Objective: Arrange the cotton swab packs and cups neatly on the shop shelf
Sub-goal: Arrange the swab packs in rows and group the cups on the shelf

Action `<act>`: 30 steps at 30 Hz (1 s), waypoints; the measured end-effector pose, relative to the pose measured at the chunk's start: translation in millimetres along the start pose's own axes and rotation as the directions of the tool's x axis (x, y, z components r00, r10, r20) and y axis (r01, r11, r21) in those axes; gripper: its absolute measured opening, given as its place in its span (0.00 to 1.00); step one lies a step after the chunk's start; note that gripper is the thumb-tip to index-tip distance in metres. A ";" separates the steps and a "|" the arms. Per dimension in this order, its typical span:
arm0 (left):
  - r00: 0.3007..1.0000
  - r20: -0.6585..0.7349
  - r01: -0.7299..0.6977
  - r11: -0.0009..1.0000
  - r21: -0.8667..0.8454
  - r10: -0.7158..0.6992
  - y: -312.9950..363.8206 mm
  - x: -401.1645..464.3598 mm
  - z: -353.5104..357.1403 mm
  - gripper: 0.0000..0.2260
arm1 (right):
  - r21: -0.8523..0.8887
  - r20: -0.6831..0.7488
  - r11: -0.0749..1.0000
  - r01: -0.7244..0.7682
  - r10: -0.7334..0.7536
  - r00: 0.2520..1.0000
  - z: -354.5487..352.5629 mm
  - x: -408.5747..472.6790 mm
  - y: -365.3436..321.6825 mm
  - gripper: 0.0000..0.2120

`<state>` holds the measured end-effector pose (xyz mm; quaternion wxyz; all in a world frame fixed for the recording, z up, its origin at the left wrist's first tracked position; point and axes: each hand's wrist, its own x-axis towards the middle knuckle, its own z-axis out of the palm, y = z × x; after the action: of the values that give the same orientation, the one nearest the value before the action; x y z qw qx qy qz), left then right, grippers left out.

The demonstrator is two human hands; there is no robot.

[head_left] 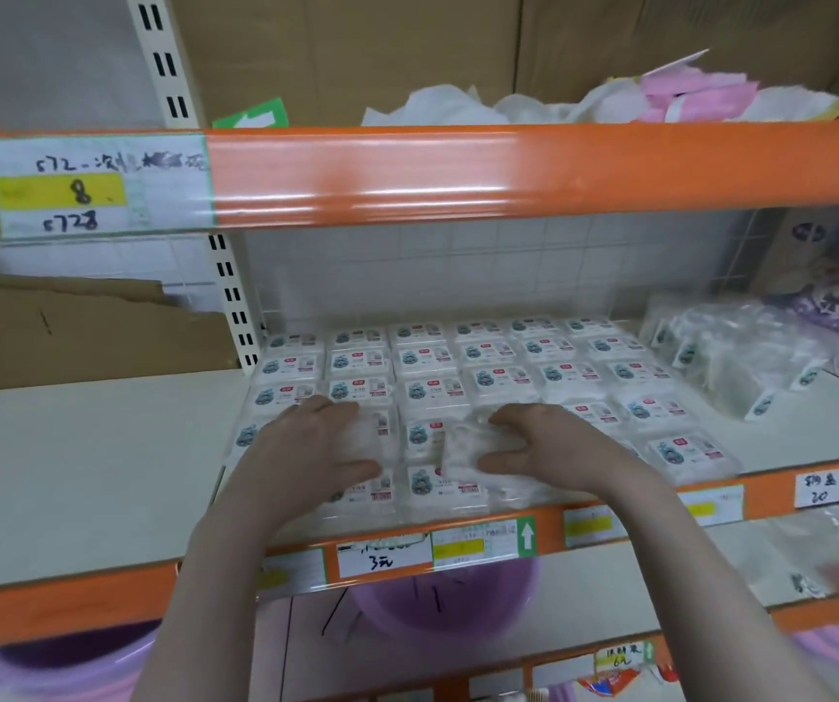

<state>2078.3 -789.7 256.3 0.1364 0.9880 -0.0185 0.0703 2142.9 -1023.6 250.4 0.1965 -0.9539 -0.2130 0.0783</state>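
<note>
At the upper left of the frame a white handwritten price label with a yellow band (98, 187) sits on the orange front rail of the upper shelf (508, 169). Below it, at middle left, a flat brown cardboard sheet (78, 326) leans at the back of the pale grey middle shelf (78, 463), beside a white slotted upright post (232, 301).

In the centre of the frame, clear plastic cotton swab packs with white labels (498, 377) lie flat in tidy rows on that shelf, running from the wire grid back panel (407, 266) to the front edge. The left hand (306, 448) rests on the packs at the lower left of the block, fingers (336, 405) stretched nearly straight and thumb spread, pressing down without curling round anything. Just to its right, the right hand (549, 443) grips one front pack (463, 458), fingers curled over its top and thumb against its near side.

Further right, a loose heap of clear plastic-wrapped cups (726, 357) lies near the packs, a little apart from them. Behind it, at the right edge, stands a printed purple-and-brown carton (828, 296). On the upper shelf, upper right, are white and pink soft packets (660, 98).

Below the hands, a lilac plastic basin (448, 600) shows on the lower shelf.
</note>
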 end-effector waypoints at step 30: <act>0.999 -0.034 0.006 1.000 -0.013 -0.006 -4.0 -1.3 3.3 0.31 | -0.081 -0.416 0.903 0.422 -0.415 0.809 41.9 -19.2 32.2 0.17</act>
<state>2077.7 -786.7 252.0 0.1435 0.9858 -0.0137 0.0865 2127.9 -1044.5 200.3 0.2574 -0.8759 -0.3693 -0.1739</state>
